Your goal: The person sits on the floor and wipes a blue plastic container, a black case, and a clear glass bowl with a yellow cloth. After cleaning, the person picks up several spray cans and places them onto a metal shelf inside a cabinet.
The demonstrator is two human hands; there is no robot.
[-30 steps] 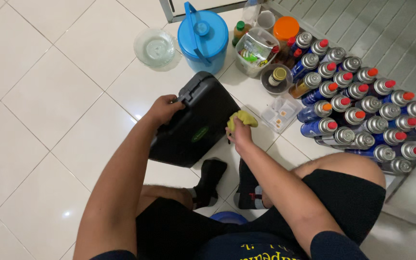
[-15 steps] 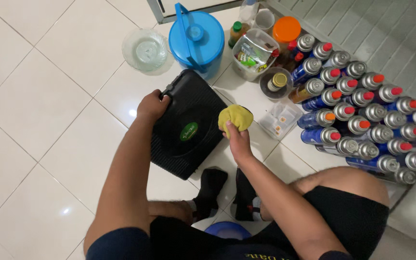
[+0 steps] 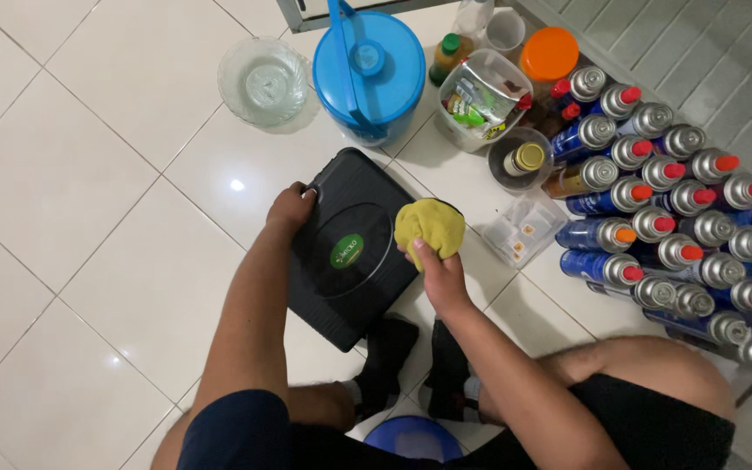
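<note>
One black case (image 3: 350,261) lies flat on the white tile floor (image 3: 89,174), right in front of the person's feet in black socks. It is the biggest thing in hand. It looks like hard plastic, so it should be stiff and smooth, maybe a bit slippery, and I guess it is heavy enough to need a firm grip. The edges and corners look like the best places to hold it. The left hand (image 3: 291,209) is closed over the far left corner and holds the case in place. The right hand (image 3: 439,277) is bunched around one yellow cloth (image 3: 429,228) and presses it on the right edge of the case. The cloth looks soft, light and squashy, so you can grab it anywhere.

One big blue jug with a lid (image 3: 369,74) stands behind the case. One clear glass bowl (image 3: 265,83) sits to its left. One clear tub stuffed with packets (image 3: 482,97) is to the right of the jug, with one orange lid (image 3: 549,54) beside it. One small round bowl (image 3: 520,159) holds a little bottle with a gold cap. One flat clear box (image 3: 526,231) lies near the cloth.

Many gas cans (image 3: 654,187) stand packed close in rows on the right. I count about two dozen, but some are cut off at the picture's edge, so I cannot be sure.
</note>
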